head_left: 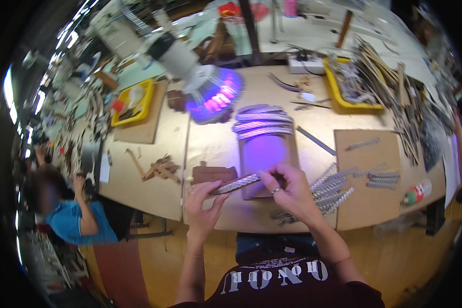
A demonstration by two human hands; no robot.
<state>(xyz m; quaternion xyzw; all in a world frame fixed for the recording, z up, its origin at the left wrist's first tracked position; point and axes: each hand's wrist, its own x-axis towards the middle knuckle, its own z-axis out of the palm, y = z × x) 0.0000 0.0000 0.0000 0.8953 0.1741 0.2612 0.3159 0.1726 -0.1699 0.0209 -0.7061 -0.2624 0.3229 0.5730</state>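
Note:
A silver-white braided strap [237, 184] with a dark brown edge is stretched between my hands above the table's near part. My left hand [202, 208] pinches its left end between thumb and fingers. At the other end, my right hand [291, 191], with a ring on one finger, has thumb and fingertips closed on the strap. Beyond it, several similar straps lie stacked [263, 122] across a brown board [291, 149] under purple light. Brown strips [214, 173] sit just past my left hand. Loose braided strips [333, 192] are piled beside my right forearm.
A lamp [213, 95] glowing purple hangs low over the table. Yellow trays stand at left [148, 102] and right [339, 95]. Brown scraps [162, 168] lie at left, a cardboard sheet [367, 205] and a bottle [417, 191] at right. A person in blue [82, 220] sits at left.

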